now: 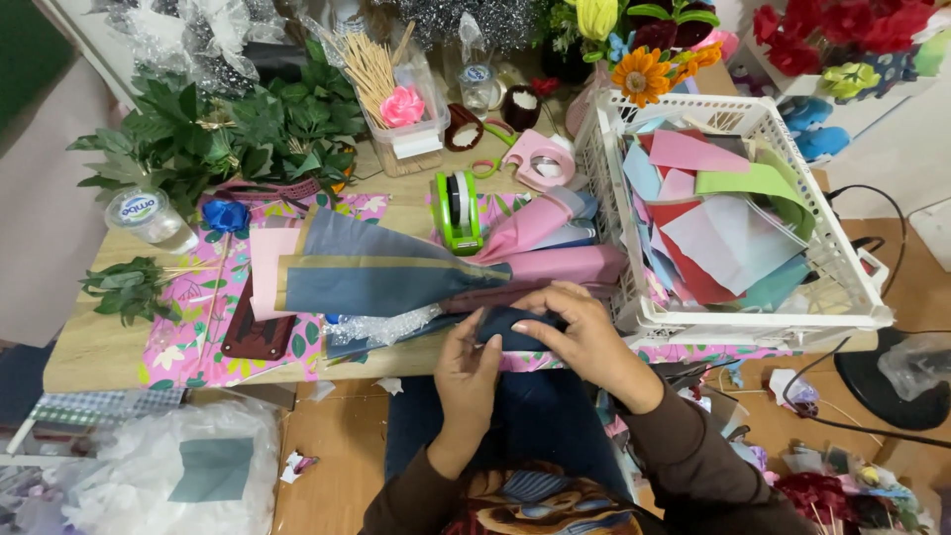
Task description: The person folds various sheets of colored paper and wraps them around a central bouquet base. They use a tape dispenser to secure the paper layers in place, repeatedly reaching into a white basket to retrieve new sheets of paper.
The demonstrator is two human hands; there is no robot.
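A bouquet wrap of blue-grey paper (376, 267) with a tan stripe and pink paper (555, 263) lies on its side on the wooden table (99, 347). Its narrow stem end points right. My left hand (468, 372) and my right hand (580, 332) meet at the table's front edge, both pinching a dark blue piece of paper (510, 325) against the bouquet's lower end. Clear crinkled film (381, 327) sticks out beneath the wrap.
A white plastic basket (644, 312) of coloured paper sheets stands at the right. A green tape dispenser (456, 208), a pink tape dispenser (540, 159), green leaves (238, 129), a blue paper rose (226, 215), a water bottle (149, 213) and a stick-filled container (396, 99) crowd the table.
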